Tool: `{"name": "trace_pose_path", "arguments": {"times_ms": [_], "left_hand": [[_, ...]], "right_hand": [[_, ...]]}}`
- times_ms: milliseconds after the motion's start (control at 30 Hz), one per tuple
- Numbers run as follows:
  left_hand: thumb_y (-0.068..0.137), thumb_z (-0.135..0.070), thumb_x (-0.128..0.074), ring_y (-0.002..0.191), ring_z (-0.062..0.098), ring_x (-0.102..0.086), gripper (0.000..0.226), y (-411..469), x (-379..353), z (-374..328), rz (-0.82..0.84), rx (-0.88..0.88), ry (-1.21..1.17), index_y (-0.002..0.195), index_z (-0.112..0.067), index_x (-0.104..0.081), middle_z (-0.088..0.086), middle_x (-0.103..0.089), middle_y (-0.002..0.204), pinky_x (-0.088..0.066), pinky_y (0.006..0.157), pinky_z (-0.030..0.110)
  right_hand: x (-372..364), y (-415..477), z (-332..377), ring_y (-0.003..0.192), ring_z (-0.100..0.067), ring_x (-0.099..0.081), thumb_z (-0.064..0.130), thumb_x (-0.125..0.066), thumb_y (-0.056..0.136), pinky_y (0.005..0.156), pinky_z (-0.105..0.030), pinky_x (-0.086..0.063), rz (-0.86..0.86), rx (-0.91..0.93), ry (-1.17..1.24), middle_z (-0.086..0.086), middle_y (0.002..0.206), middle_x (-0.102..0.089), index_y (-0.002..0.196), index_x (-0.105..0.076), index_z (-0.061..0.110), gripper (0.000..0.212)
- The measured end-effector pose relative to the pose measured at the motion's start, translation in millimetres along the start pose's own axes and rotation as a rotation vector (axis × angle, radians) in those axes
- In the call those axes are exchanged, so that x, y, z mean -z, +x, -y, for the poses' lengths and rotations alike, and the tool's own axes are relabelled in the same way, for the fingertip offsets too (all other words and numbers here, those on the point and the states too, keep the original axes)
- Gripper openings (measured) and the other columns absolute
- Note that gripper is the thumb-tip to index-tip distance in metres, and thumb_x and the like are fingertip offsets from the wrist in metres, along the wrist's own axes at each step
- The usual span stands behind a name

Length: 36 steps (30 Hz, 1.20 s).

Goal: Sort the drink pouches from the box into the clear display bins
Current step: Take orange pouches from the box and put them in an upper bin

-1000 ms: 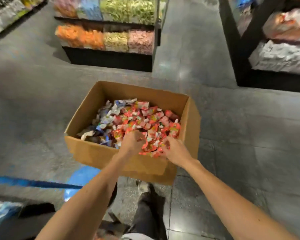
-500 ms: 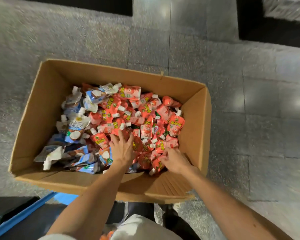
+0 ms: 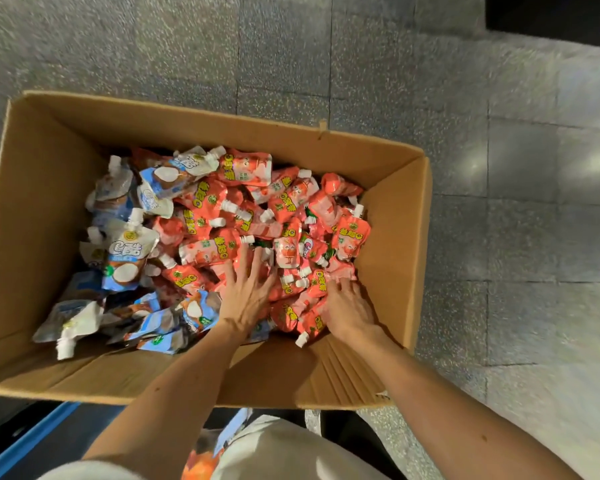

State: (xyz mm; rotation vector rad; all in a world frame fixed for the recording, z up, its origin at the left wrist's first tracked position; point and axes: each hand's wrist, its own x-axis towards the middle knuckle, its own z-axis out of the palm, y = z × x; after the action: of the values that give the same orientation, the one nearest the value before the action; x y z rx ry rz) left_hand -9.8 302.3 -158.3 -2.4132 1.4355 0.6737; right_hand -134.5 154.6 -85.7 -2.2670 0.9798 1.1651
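My left hand (image 3: 248,292) lies spread flat on the red pouches (image 3: 205,209). My right hand (image 3: 349,306) digs in, grip unclear. I should scoop reds only, avoiding the blue pouches (image 3: 125,251).

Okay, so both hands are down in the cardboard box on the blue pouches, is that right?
Not quite. The left hand and right hand are down in the box, but they are on the red pouches, not the blue ones. The blue pouches lie further to the left. The head view shows this.
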Motion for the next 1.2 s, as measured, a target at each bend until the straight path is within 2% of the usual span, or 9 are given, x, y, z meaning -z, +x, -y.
{"name": "trace_pose_path", "arguments": {"times_ms": [233,367,533,633,767,867,967,1133,1200], "left_hand": [[0.053,0.003,-0.088,0.128,0.048,-0.033,0.057,-2,6,15,-0.15,-0.076,-0.215,0.104,-0.018,-0.072,0.019,-0.033,0.141,-0.053,0.078,0.061],[0.057,0.001,-0.088,0.119,0.047,-0.038,0.053,-6,6,24,-0.227,-0.057,-0.404,0.106,-0.016,-0.076,0.025,-0.048,0.136,-0.052,0.084,0.061],[0.085,-0.015,-0.075,0.132,0.045,-0.029,0.037,-13,25,25,-0.225,0.067,-0.74,0.121,-0.022,-0.071,0.019,-0.038,0.148,-0.033,0.105,0.056],[0.082,-0.017,-0.077,0.135,0.036,-0.026,0.043,-13,24,24,-0.184,0.086,-0.781,0.124,-0.026,-0.069,0.013,-0.035,0.151,-0.03,0.109,0.047],[0.087,-0.009,-0.064,0.112,0.024,-0.06,0.063,-19,42,22,-0.162,0.201,-1.116,0.145,-0.026,-0.048,0.007,-0.061,0.119,-0.053,0.093,0.038],[0.09,0.002,-0.062,0.123,0.01,-0.05,0.047,-28,47,26,-0.091,0.198,-1.157,0.136,-0.004,-0.056,0.007,-0.048,0.133,-0.046,0.084,0.005],[0.081,-0.018,-0.066,0.129,0.025,-0.048,0.042,-39,47,30,-0.085,0.178,-1.212,0.122,-0.014,-0.067,0.008,-0.035,0.147,-0.05,0.101,0.035],[0.08,-0.016,-0.08,0.133,0.019,-0.044,0.033,-54,74,40,-0.058,0.35,-1.567,0.112,-0.021,-0.072,0.002,-0.044,0.145,-0.034,0.114,0.042],[0.081,-0.014,-0.08,0.112,0.017,-0.063,0.025,-59,87,46,-0.094,0.381,-1.698,0.105,-0.014,-0.075,0.009,-0.058,0.132,-0.05,0.098,0.035]], "right_hand": [[-9,17,-3,0.151,-0.031,0.015,0.016,-0.069,0.088,0.123,-0.049,-0.005,0.036,0.045,-0.249,-0.015,0.163,0.021,0.155,0.015,0.005,0.108],[-21,37,-3,0.15,-0.034,0.016,0.034,-0.085,0.073,0.121,-0.058,-0.001,0.069,0.037,-0.396,-0.019,0.162,0.019,0.151,0.02,0.0,0.135],[-30,52,4,0.151,-0.04,0.003,0.067,-0.086,0.048,0.114,-0.071,-0.002,0.049,0.054,-0.656,-0.024,0.162,-0.001,0.15,0.014,-0.008,0.161],[-35,50,6,0.148,-0.046,-0.007,0.067,-0.081,0.058,0.11,-0.075,-0.003,0.021,0.111,-0.838,-0.029,0.157,-0.015,0.152,0.0,-0.007,0.145],[-41,43,15,0.134,-0.041,-0.039,0.009,-0.054,0.094,0.115,-0.066,-0.018,-0.142,0.325,-0.928,-0.024,0.136,-0.049,0.137,-0.044,0.0,0.045],[-33,42,17,0.123,-0.034,-0.049,0.004,-0.054,0.091,0.115,-0.058,-0.026,-0.086,0.382,-0.887,-0.017,0.13,-0.056,0.132,-0.049,0.002,0.042],[-23,41,19,0.119,-0.027,-0.055,0.014,-0.063,0.089,0.108,-0.047,-0.036,-0.047,0.386,-0.742,-0.01,0.127,-0.06,0.13,-0.052,0.007,0.043],[3,17,30,0.103,-0.026,-0.065,0.035,-0.074,0.079,0.083,-0.034,-0.049,-0.029,0.159,-0.151,-0.006,0.109,-0.068,0.115,-0.057,0.015,0.044],[17,8,30,0.092,-0.025,-0.068,0.038,-0.074,0.073,0.072,-0.03,-0.049,-0.008,0.033,0.149,-0.003,0.1,-0.071,0.104,-0.063,0.018,0.039]]}}
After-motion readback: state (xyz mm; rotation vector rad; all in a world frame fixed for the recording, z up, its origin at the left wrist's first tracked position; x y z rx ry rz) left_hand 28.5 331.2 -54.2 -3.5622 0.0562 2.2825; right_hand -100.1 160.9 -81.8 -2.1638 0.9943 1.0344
